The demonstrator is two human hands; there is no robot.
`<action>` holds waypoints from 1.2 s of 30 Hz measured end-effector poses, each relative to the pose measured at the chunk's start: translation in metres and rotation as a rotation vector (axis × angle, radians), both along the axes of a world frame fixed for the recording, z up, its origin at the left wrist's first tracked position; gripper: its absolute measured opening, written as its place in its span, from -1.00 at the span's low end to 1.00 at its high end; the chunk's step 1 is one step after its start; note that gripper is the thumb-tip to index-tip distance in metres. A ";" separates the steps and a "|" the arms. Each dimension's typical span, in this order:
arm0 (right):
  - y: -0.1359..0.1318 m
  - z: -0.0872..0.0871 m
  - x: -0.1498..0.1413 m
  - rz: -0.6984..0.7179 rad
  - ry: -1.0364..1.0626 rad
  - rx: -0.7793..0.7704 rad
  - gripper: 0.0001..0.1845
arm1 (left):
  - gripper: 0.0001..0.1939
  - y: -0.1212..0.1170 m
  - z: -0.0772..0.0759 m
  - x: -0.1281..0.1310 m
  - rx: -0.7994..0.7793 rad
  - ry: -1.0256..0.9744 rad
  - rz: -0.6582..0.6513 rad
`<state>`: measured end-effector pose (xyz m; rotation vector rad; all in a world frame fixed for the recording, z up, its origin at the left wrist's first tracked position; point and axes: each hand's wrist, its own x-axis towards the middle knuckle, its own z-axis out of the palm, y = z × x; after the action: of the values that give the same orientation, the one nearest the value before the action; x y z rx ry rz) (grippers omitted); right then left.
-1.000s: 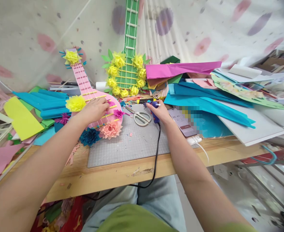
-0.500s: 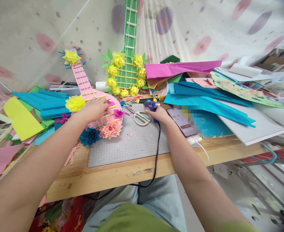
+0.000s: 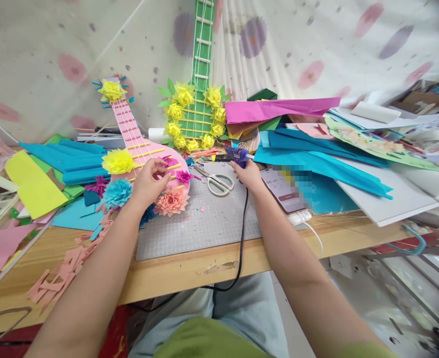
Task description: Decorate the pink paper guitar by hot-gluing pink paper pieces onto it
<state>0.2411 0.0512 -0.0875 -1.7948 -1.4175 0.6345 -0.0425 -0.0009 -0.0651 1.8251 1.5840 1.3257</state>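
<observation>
A small pink paper guitar (image 3: 150, 150) leans on the table, with white strings, yellow bars and paper flowers on it. Over its body hovers my left hand (image 3: 153, 181), fingers curved and apart with nothing visible in them. Close to those fingers are a magenta paper flower (image 3: 184, 177) and a coral flower (image 3: 171, 201); a dark blue flower (image 3: 147, 215) is partly behind my wrist. My right hand (image 3: 247, 173) grips a purple-blue glue gun (image 3: 242, 155), its pale nozzle pointing right and its black cord (image 3: 244, 219) hanging down. Grey-handled scissors (image 3: 219, 184) lie just left of it.
Behind stands a green paper guitar (image 3: 200, 107) ringed with yellow flowers. A grey cutting mat (image 3: 193, 233) covers the table's middle. To the right are a phone (image 3: 284, 191) and stacked blue paper (image 3: 327, 164). Coral paper strips (image 3: 68, 266) and a light blue flower (image 3: 117, 193) lie left.
My left hand has drawn back slightly from the guitar's bars, its fingers parting, and the forearm has swung right, uncovering the light blue flower and coral strips. The glue gun has shifted slightly right.
</observation>
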 end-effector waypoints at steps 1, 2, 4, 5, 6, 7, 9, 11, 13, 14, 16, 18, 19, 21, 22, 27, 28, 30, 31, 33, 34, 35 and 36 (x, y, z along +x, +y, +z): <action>-0.001 0.000 -0.003 0.016 0.119 0.051 -0.63 | -0.74 -0.002 -0.002 0.001 0.007 -0.033 0.038; -0.003 0.001 -0.007 0.054 0.244 0.095 -0.63 | -0.73 -0.005 -0.004 0.002 0.011 -0.044 0.073; -0.011 0.003 -0.016 0.200 0.455 0.148 -0.59 | -0.75 -0.010 -0.005 0.003 0.023 -0.029 0.126; -0.016 0.004 -0.022 0.290 0.520 0.156 -0.56 | -0.77 -0.013 -0.004 0.003 0.029 -0.015 0.143; -0.022 0.006 -0.027 0.385 0.552 0.147 -0.53 | -0.79 -0.016 -0.004 0.003 0.033 -0.007 0.158; -0.028 0.007 -0.032 0.467 0.555 0.125 -0.51 | -0.81 -0.018 -0.004 0.003 0.031 -0.010 0.171; -0.037 0.009 -0.041 0.590 0.520 0.065 -0.50 | -0.82 -0.023 -0.004 0.002 0.002 -0.050 0.197; -0.044 0.008 -0.049 0.650 0.477 0.021 -0.50 | -0.81 -0.027 -0.005 0.001 -0.048 -0.121 0.210; -0.046 0.003 -0.055 0.653 0.453 0.020 -0.50 | -0.79 -0.027 -0.007 -0.001 -0.103 -0.197 0.210; -0.046 -0.001 -0.058 0.642 0.441 0.036 -0.51 | -0.78 -0.027 -0.007 -0.002 -0.125 -0.222 0.210; -0.045 -0.008 -0.064 0.625 0.414 0.084 -0.53 | -0.77 -0.026 -0.009 -0.004 -0.145 -0.225 0.222; -0.045 -0.014 -0.068 0.629 0.384 0.129 -0.54 | -0.79 -0.025 -0.011 -0.006 -0.138 -0.188 0.244; -0.044 -0.016 -0.070 0.632 0.371 0.140 -0.54 | -0.79 -0.025 -0.011 -0.006 -0.134 -0.164 0.250; -0.045 -0.018 -0.072 0.633 0.348 0.141 -0.55 | -0.81 -0.026 -0.011 -0.005 -0.126 -0.119 0.263; -0.045 -0.018 -0.072 0.630 0.337 0.138 -0.55 | -0.81 -0.026 -0.011 -0.005 -0.124 -0.098 0.268; -0.045 -0.017 -0.070 0.615 0.243 0.129 -0.58 | -0.80 -0.027 -0.012 -0.002 -0.105 -0.040 0.284; -0.045 -0.017 -0.069 0.619 0.221 0.133 -0.58 | -0.80 -0.027 -0.012 -0.002 -0.101 -0.035 0.281; -0.045 -0.018 -0.069 0.640 0.187 0.158 -0.59 | -0.81 -0.028 -0.012 -0.001 -0.092 -0.028 0.277; -0.045 -0.018 -0.069 0.650 0.174 0.173 -0.59 | -0.81 -0.028 -0.011 -0.001 -0.089 -0.025 0.275; -0.044 -0.018 -0.070 0.657 0.155 0.191 -0.59 | -0.82 -0.029 -0.010 0.000 -0.082 -0.020 0.274; -0.044 -0.018 -0.070 0.656 0.150 0.195 -0.59 | -0.82 -0.029 -0.010 0.000 -0.079 -0.019 0.274; -0.044 -0.018 -0.070 0.656 0.148 0.200 -0.59 | -0.81 -0.029 -0.010 0.000 -0.076 -0.020 0.273; -0.045 -0.018 -0.070 0.658 0.150 0.205 -0.59 | -0.81 -0.029 -0.010 -0.001 -0.072 -0.020 0.271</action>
<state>0.1706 0.0067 -0.1052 -1.0807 -1.8951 0.8905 -0.0431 -0.0296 -0.0753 1.5921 1.8950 1.3746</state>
